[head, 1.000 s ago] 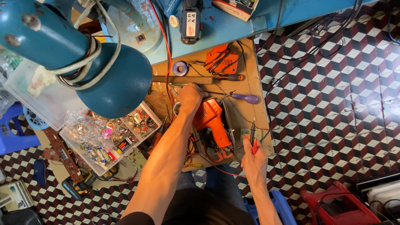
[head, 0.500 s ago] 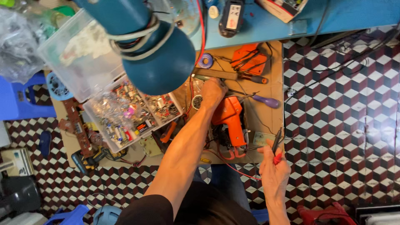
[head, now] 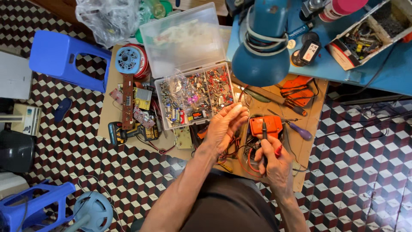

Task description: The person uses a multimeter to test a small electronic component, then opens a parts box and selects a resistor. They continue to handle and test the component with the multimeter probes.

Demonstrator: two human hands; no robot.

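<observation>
Fingers of our right hand [head: 274, 161] clamped on red-handled tool [head: 265, 131], tip over orange meter [head: 266, 126] on wooden board [head: 310, 124]. Our left hand [head: 225, 126] fingers loosely apart, empty, just left of meter, below parts box [head: 195, 95].
</observation>
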